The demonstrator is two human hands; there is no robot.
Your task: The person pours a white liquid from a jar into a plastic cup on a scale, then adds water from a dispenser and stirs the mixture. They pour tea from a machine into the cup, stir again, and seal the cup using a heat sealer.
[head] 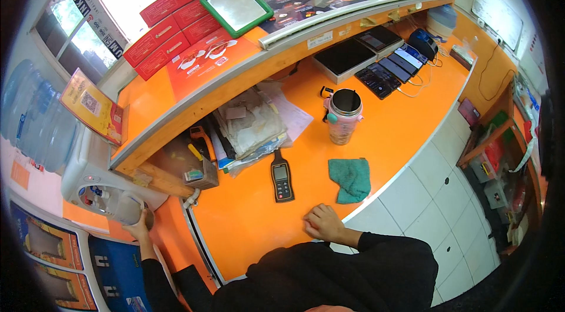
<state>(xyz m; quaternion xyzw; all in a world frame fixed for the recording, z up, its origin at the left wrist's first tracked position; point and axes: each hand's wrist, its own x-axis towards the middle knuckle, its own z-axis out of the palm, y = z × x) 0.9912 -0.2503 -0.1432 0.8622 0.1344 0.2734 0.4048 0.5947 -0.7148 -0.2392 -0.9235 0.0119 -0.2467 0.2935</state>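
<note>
At the far left, my left hand grips a clear container, probably a plastic jug. It is held at the taps of a white water dispenser, against the recess. Whether water is running cannot be made out. My right hand rests near the front edge of the orange counter, its fingers curled and nothing visible in them. Just beyond it lies a folded green cloth. A handheld meter with a keypad lies to the left of the cloth. Farther back stands an open pink-and-clear tumbler.
Several phones with cables lie at the back right, beside two dark-topped boxes. Papers and a small bin sit under the raised shelf. Red boxes and a green-framed mirror stand on it.
</note>
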